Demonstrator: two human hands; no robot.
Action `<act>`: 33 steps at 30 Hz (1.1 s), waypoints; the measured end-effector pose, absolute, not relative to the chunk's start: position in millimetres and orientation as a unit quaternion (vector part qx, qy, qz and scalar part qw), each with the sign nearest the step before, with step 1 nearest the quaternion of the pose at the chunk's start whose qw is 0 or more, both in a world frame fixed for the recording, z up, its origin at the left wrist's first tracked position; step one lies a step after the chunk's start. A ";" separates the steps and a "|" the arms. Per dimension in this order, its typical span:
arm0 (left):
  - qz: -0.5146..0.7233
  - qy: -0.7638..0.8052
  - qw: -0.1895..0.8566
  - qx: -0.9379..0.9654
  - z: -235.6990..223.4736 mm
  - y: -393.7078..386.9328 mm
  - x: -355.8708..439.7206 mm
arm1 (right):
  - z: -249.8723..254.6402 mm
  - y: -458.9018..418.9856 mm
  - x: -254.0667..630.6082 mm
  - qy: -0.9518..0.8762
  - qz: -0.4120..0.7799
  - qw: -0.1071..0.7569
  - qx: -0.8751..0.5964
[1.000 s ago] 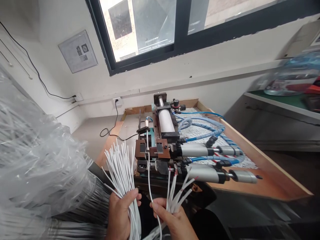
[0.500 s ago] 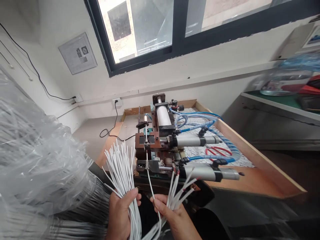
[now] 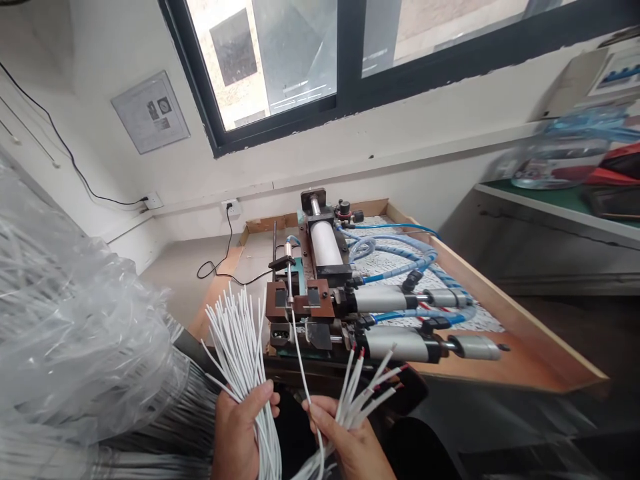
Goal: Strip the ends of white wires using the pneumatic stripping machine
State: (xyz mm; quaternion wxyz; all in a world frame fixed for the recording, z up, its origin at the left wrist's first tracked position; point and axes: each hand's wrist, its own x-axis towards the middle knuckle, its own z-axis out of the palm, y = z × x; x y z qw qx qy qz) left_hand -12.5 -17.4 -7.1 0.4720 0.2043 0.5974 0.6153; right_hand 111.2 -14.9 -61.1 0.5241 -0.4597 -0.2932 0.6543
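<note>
My left hand is closed around a thick bundle of white cables, their ends fanned upward. Between thumb and fingers, my right hand pinches one white cable. That cable runs up to the jaws of a pneumatic machine, where its tip is hard to make out. The same hand also holds several white cables with red tips, which splay to the right. Below the cable's upper end, the machine's lower jaws stand apart.
The machine sits in a shallow wooden tray with blue air hoses on its right. Plastic-wrapped cable bundles fill the left side. A green-topped shelf with a large plastic bottle is at right.
The machine's upper jaws have moved toward me, and both pairs have parted. The cylinder rods now stick out farther on the right. My hands keep the same holds; the view has shifted slightly.
</note>
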 end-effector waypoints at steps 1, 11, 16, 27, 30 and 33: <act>0.615 0.597 0.473 0.206 -6.8 -17.1 -12.4 | -61.2 -14.0 111.5 -0.297 0.658 0.520 -0.457; 0.614 0.587 0.476 0.228 -12.2 -16.9 -16.0 | -43.8 -11.4 114.5 -0.318 0.688 0.486 -0.435; 0.634 0.515 0.520 0.249 -6.5 -14.6 -16.7 | -51.4 -12.0 119.3 -0.362 0.725 0.445 -0.382; 0.602 0.502 0.580 0.222 8.2 -6.3 -19.4 | -40.2 -9.2 112.2 -0.409 0.817 0.316 -0.257; 0.611 0.475 0.588 0.233 11.8 -5.7 -19.1 | -40.8 -10.8 108.7 -0.413 0.828 0.291 -0.244; 0.622 0.470 0.572 0.256 12.3 -5.0 -19.5 | -44.2 -12.6 106.7 -0.403 0.840 0.270 -0.241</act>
